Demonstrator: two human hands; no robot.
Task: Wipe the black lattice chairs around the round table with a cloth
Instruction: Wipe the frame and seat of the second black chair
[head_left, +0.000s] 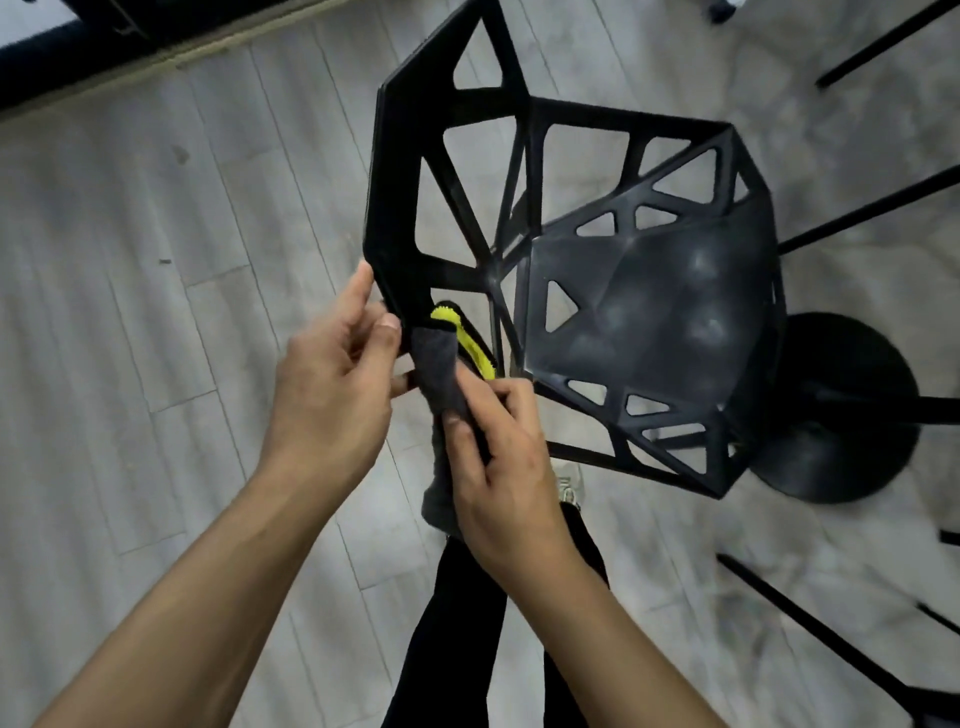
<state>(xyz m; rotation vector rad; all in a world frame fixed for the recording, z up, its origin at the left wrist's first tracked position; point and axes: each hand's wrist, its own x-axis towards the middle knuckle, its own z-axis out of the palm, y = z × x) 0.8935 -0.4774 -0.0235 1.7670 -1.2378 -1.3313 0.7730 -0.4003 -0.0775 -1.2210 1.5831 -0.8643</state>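
A black lattice chair (644, 312) stands below me, its open-work backrest rising toward the camera on the left. A grey cloth with a yellow edge (439, 358) is wrapped over the near end of the backrest rim. My left hand (332, 384) grips that rim beside the cloth, thumb on the near face and fingers reaching behind. My right hand (498, 462) pinches the lower part of the cloth against the frame, and the rest of the cloth hangs down under it.
A round black table base (841, 415) sits on the floor at the right. Thin black legs of other chairs (810, 629) cross the right side and lower right. My dark-trousered legs are directly below. Pale plank flooring fills the left.
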